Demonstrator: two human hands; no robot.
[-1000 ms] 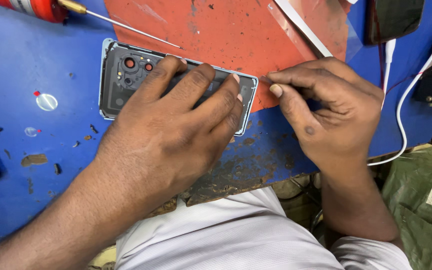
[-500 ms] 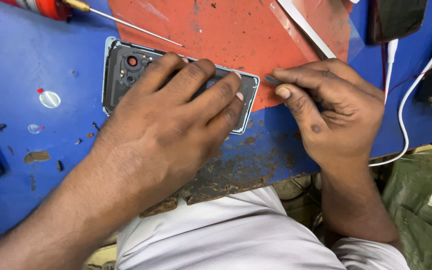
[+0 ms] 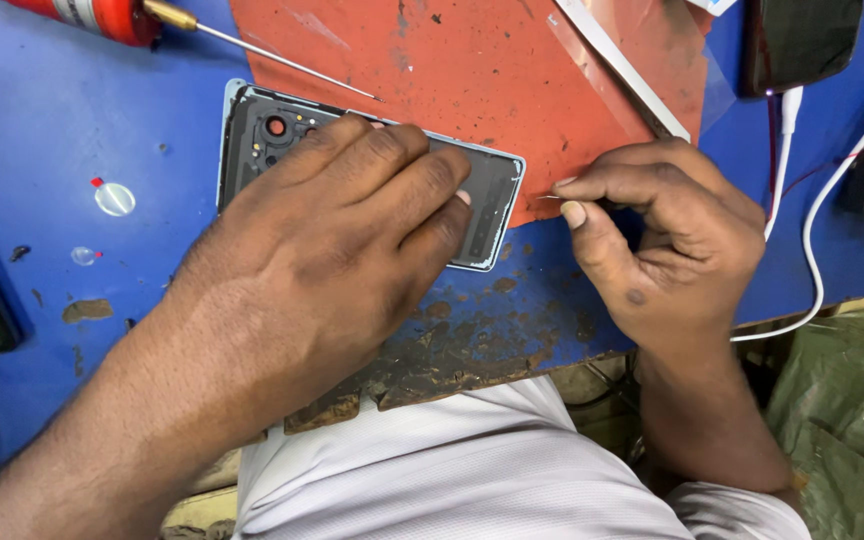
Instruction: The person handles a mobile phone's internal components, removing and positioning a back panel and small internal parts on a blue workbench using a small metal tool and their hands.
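left hand [image 3: 337, 250] pressing phone back cover [image 3: 492, 200], right hand [image 3: 667, 240] perhaps pinching tool

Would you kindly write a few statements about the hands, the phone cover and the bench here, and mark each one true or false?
1. The left hand lies flat on the phone back cover. True.
2. The cover lies entirely on the blue bench top. False: its far part overlaps the red mat.
3. The right hand pinches a thin tool close to the cover's right end. True.
4. The red-handled screwdriver is in the right hand. False: it lies unheld at the far left of the bench.
5. A white cable runs across the bench on the right. True.
6. The cover's camera openings are at its right end. False: they are at its left end.
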